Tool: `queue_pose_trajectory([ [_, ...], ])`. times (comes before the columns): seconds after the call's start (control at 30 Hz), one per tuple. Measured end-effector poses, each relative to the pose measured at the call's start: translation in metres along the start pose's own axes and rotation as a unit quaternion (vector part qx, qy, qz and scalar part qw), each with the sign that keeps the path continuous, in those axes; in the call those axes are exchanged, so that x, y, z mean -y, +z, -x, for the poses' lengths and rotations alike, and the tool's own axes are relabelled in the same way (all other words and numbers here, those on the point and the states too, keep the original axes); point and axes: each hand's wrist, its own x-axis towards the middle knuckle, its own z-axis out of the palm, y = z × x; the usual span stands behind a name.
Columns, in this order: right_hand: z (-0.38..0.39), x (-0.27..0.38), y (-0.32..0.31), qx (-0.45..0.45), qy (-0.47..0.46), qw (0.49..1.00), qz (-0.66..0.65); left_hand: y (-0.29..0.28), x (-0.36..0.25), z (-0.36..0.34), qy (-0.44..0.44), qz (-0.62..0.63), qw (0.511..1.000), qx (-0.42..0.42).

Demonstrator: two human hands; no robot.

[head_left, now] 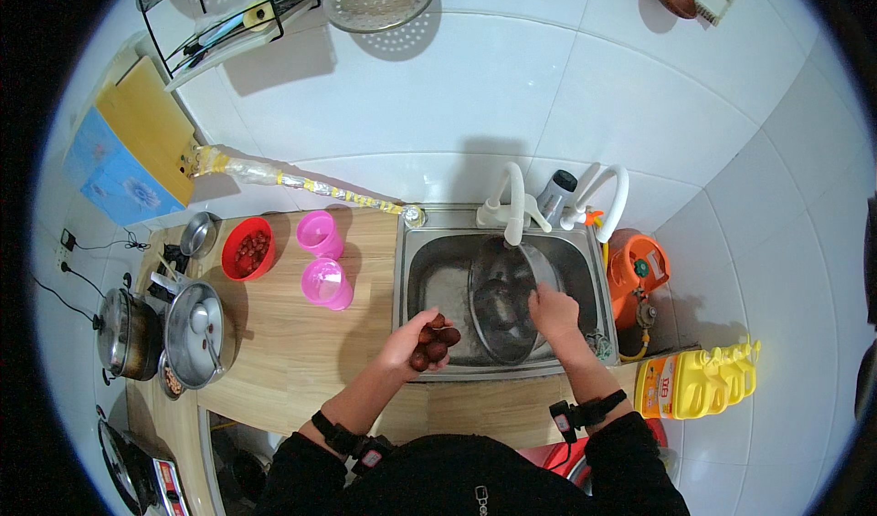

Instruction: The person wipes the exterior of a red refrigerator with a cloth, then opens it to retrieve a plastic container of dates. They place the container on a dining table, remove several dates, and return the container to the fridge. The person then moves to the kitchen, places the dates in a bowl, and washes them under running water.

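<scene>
While our left hand (pixel 422 338) cups dark red fruits (pixel 437 337) at the sink's (pixel 408 269) front edge, our right hand (pixel 552 312) grips the steel bowl (pixel 501 297) inside. More fruits (pixel 248 253) wait in the red bowl (pixel 248 248) on the worktop (pixel 292 342), so the rinsing seems partly done.

Bright, even light; soft shadows; fisheye-bent edges.

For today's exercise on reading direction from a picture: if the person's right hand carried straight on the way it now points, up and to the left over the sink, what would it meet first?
Most likely the metal bowl in the sink: the right hand already rests at its rim, fingers aimed inward. Depth is hard to judge from above.
</scene>
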Motion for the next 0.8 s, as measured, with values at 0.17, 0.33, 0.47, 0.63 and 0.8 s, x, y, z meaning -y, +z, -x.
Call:
queue_pose_trajectory([
  [0.17, -0.003, -0.015, -0.003, -0.008, 0.027, 0.999, 0.019, 0.01, -0.003, 0.001, -0.008, -0.034, 0.999, -0.014],
  [0.33, 0.0, -0.023, 0.014, 0.023, -0.009, 1.0, 0.012, 0.009, -0.008, -0.012, 0.015, -0.011, 1.0, -0.009],
  [0.47, 0.002, -0.048, 0.045, 0.033, 0.057, 0.992, -0.106, 0.011, -0.013, -0.03, 0.021, 0.02, 0.999, 0.017],
  [0.63, -0.002, -0.078, 0.091, 0.186, 0.175, 0.919, -0.3, 0.026, -0.016, -0.055, -0.003, 0.006, 0.999, -0.035],
  [0.8, -0.001, -0.078, 0.1, 0.221, 0.177, 0.957, -0.067, 0.034, -0.018, -0.084, 0.001, 0.012, 0.999, -0.034],
])
